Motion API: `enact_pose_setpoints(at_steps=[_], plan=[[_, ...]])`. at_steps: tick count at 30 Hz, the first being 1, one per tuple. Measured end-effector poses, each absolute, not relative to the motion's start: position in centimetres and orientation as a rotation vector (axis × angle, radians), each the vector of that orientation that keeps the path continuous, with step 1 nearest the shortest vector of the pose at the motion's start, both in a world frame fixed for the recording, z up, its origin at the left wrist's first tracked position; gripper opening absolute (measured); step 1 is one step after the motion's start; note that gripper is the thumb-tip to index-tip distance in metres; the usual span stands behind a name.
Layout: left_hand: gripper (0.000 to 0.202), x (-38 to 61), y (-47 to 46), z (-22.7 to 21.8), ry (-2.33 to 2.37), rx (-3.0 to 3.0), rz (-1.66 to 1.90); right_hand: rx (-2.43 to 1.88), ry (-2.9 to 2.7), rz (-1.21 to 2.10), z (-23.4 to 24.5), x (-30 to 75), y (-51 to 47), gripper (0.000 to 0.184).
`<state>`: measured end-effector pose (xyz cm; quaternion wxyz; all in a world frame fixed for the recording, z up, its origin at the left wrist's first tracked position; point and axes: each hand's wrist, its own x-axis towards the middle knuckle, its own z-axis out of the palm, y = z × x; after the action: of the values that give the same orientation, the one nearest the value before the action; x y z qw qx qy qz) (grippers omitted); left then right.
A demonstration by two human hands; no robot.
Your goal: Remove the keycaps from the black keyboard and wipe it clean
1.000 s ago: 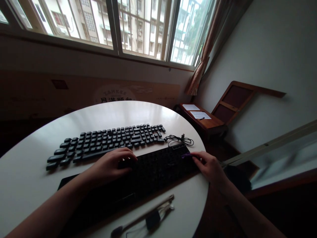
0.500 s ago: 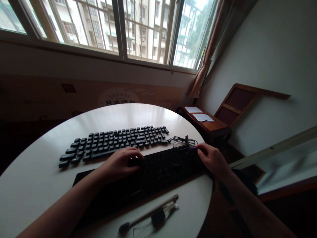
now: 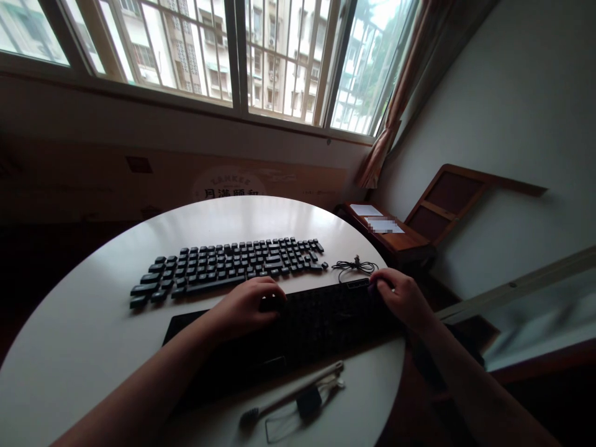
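A black keyboard base (image 3: 321,320) with its keycaps off lies slanted across the white round table. My left hand (image 3: 254,304) rests on its middle, fingers curled down onto the far edge and thumb on the near side. At the base's right end, my right hand (image 3: 395,292) pinches a small purple piece (image 3: 371,289) that looks like cloth, mostly hidden by the fingers. Loose black keycaps (image 3: 233,264) stand in rows behind the base. A coiled black cable (image 3: 354,267) lies by its far right corner.
Nearer me on the table (image 3: 84,335) lie a toothbrush (image 3: 298,388) with dark bristles and a small black object (image 3: 309,402) with a wire loop. Beyond the table's right edge stands a wooden chair (image 3: 410,239) with papers on it. A barred window is ahead.
My right hand, with the purple piece, has moved slightly over the base's right end; less of the purple shows. The view has shifted a little. My left hand stays on the base.
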<state>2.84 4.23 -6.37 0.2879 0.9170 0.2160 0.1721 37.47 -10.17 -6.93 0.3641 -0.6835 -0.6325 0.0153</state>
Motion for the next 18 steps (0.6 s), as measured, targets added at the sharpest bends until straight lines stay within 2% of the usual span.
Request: enact_pose_setpoints(at_steps=[4,7,10,14,18], plan=[[0.021,2.8,4.4,-6.6,0.554,2.461,0.45,-1.715,-1.618,0.17,-4.8,36.9,-7.8,0.026],[0.021,2.7,4.5,-6.7,0.549,2.468,0.448,-1.721,-1.879,0.256,-3.4,35.6,-5.0,0.027],[0.021,2.7,4.4,-6.7,0.546,2.466,0.453,-1.765,-2.173,0.178,-2.7,34.4,-2.2,0.019],[0.022,2.6,4.2,-6.5,0.578,2.458,0.454,-1.94,-2.293,0.069,-3.0,34.7,0.5,0.034],[0.024,2.5,4.1,-6.6,0.602,2.451,0.441,-1.968,-2.334,0.045,-3.4,35.5,1.4,0.033]])
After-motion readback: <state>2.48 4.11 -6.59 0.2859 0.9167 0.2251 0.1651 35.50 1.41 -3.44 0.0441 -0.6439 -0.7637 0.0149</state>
